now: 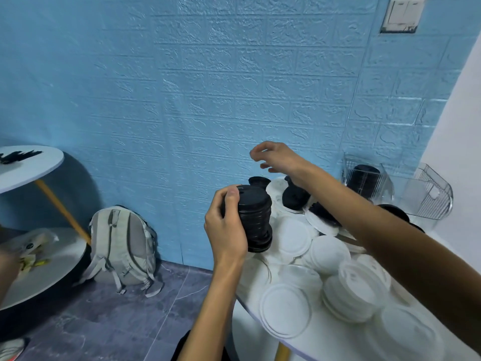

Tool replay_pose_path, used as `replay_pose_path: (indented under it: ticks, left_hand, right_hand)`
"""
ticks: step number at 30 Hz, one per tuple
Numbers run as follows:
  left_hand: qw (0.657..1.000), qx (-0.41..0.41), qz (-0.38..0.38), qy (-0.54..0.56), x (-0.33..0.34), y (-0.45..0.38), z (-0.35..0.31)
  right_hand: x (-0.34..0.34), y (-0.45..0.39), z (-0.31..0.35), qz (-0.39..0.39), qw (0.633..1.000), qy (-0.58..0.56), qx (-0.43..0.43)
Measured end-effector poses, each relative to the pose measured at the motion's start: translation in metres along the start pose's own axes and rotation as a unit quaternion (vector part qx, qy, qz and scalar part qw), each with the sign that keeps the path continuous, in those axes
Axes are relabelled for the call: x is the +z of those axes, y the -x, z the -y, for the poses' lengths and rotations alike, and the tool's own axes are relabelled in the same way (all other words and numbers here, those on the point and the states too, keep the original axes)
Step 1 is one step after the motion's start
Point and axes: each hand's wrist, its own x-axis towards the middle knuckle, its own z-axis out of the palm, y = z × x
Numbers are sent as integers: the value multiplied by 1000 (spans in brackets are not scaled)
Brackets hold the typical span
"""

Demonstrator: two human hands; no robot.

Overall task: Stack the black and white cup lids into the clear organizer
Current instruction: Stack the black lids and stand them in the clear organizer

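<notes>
Left hand (226,225) grip clamped on upright black lid stack (256,217), right hand (276,158) fingers apart above.

Black lids (256,217), white lids (286,310), blue brick-patterned wall (208,87), grey backpack (122,246).

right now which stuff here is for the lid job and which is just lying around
For the job: black lid stack gripped by left hand, white lids, clear organizer, right hand.
Lying about: backpack, wire basket, wall switch.

One head-worn view—looking down, close (wide-angle)—over the table (250,303).
</notes>
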Motion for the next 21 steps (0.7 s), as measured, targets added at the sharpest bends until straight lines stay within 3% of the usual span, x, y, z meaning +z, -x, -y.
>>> replay_pose_path:
  ticks: [7,15,21]
  left_hand:
    - [1000,-30,5,3,13,-29,13]
    - [999,-37,39,7,19,-64,38]
    - [998,-43,47,6,26,-90,55]
  right_hand:
    - [0,-77,-28,30,960,279,22]
    - [6,-143,-63,141,909,385,81]
    - [16,-192,-86,226,846,466,127]
